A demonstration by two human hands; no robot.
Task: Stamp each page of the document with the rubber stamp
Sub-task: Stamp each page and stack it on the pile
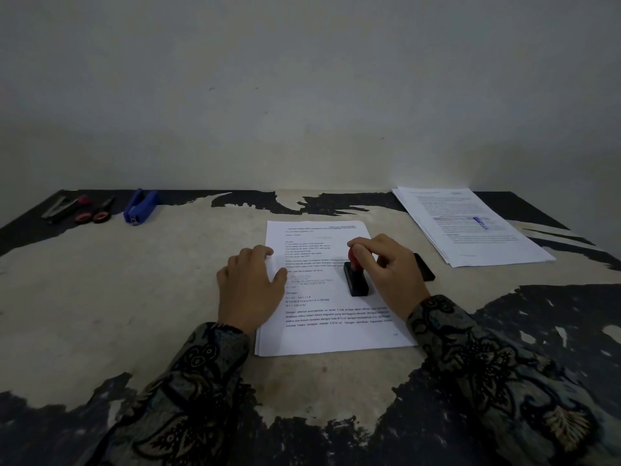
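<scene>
The rubber stamp stands with its black base flat on the printed page, on the page's right half, beside the middle lines of text. The right hand grasps the stamp's red knob, fingers curled over the top. The left hand lies flat and released on the page's left edge, fingers spread. A dark flat object, probably the ink pad, shows just right of the page, partly hidden behind the right hand. Farther right of the page lies a stack of stamped sheets bearing a blue mark. Far left of the page sit a blue stapler and scissors on the worn table.
</scene>
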